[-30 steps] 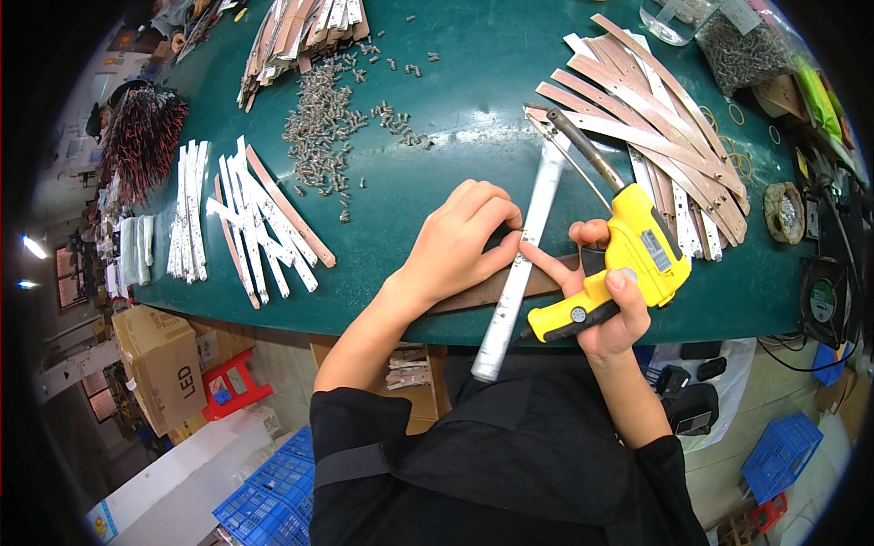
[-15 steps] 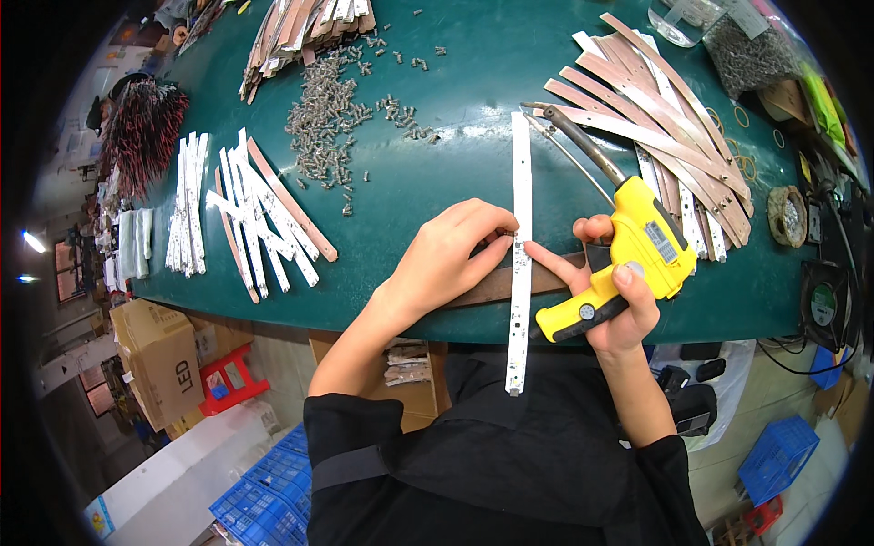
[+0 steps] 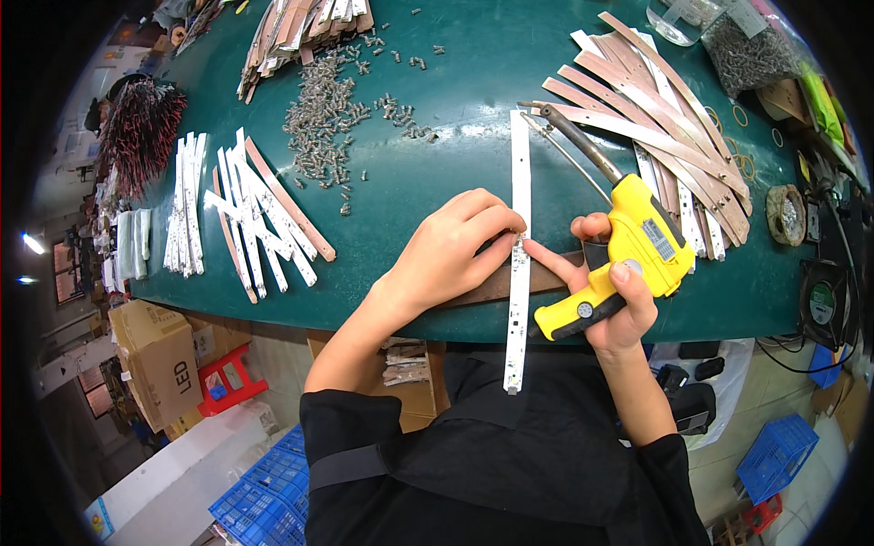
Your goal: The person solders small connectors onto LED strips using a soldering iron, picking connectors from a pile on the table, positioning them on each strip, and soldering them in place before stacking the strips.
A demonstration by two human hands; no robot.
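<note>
A narrow white circuit board strip [image 3: 518, 309] lies across the table's near edge, its lower end sticking out over my lap. My left hand [image 3: 460, 247] has thumb and forefinger pinched together at the strip's middle; whatever is between the fingertips is too small to name. In my right hand [image 3: 628, 309] is a yellow soldering gun [image 3: 645, 238], its metal tube and tip pointing away to the upper left, near the strip's far end. The right forefinger stretches out and touches the strip beside the left fingertips. Under the hands lies a brown strip [image 3: 482, 289], partly hidden.
Small metal parts [image 3: 323, 123] are scattered on the green table [image 3: 428, 173]. White strips [image 3: 259, 218] lie at left, a larger strip pile [image 3: 660, 127] at right. Bundled red-black wires [image 3: 141, 136] stand far left. A bag of small parts [image 3: 751, 55] sits far right.
My left hand has shifted slightly up and right along the strip, fingers still pinched. The soldering gun and right hand have barely moved.
</note>
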